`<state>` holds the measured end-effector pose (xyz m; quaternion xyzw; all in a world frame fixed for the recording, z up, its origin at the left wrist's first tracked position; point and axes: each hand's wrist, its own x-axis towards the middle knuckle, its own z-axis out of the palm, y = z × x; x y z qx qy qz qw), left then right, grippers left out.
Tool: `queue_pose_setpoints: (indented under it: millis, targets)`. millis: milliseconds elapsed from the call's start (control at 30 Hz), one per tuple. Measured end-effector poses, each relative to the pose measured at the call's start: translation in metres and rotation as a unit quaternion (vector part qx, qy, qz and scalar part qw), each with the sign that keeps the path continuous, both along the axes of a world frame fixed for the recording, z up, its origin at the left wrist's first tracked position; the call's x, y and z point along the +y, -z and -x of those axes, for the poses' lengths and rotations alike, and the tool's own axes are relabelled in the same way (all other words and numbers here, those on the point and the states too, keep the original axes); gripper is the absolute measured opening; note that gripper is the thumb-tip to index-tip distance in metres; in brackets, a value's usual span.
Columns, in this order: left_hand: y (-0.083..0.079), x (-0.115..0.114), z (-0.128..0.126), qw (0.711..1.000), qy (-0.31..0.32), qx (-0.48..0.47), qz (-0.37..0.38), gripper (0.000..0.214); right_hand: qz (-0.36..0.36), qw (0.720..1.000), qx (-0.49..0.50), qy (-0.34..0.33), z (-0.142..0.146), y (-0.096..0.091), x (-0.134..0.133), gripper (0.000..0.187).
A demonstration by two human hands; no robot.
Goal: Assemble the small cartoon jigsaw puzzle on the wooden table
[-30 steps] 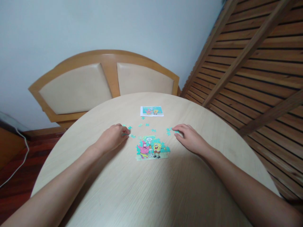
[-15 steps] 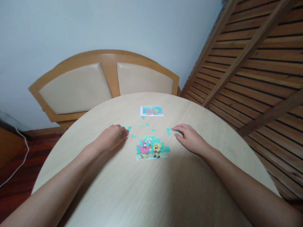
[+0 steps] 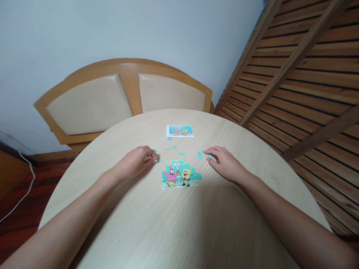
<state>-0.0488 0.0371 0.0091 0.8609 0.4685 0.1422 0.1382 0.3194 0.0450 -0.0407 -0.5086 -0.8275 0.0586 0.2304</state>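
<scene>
Puzzle [image 3: 179,178] lies between our left hand [image 3: 138,161], whose grip we cannot tell, and our right hand [image 3: 224,163], thumb and fingers parted.

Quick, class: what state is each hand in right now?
Left hand: curled beside the partly built puzzle; whether it grips a piece cannot be told.
Right hand: open, thumb apart, fingertips at loose teal pieces.

A round table [image 3: 174,228] bears an incomplete puzzle [image 3: 178,176], loose pieces [image 3: 174,147] and a printed picture [image 3: 181,131].
</scene>
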Motion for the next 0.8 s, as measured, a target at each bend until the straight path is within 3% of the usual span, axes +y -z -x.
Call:
queue_pose_setpoints:
  millis: [133, 333, 467, 633, 800]
  targets:
    - [-0.010, -0.007, -0.005, 0.994, 0.025, -0.074, 0.072, 0.028, 0.001, 1.000, 0.005, 0.009, 0.001, 0.000, -0.001, 0.029]
    - [-0.021, -0.019, -0.014, 0.961, 0.141, -0.090, 0.218, 0.034, -0.020, 1.000, 0.012, 0.018, 0.012, -0.008, -0.007, 0.037]
    - [-0.017, -0.022, -0.016, 0.945, 0.127, -0.086, 0.289, 0.024, -0.050, 0.995, 0.033, -0.079, 0.028, -0.020, -0.021, 0.034]
    - [-0.007, -0.021, -0.016, 0.944, 0.104, -0.074, 0.305, 0.022, 0.002, 0.972, 0.000, -0.234, 0.045, -0.030, -0.040, 0.039]
    - [-0.007, -0.022, -0.018, 0.947, 0.124, -0.076, 0.286, 0.026, 0.036, 0.958, -0.015, -0.283, 0.047, -0.025, -0.042, 0.041]
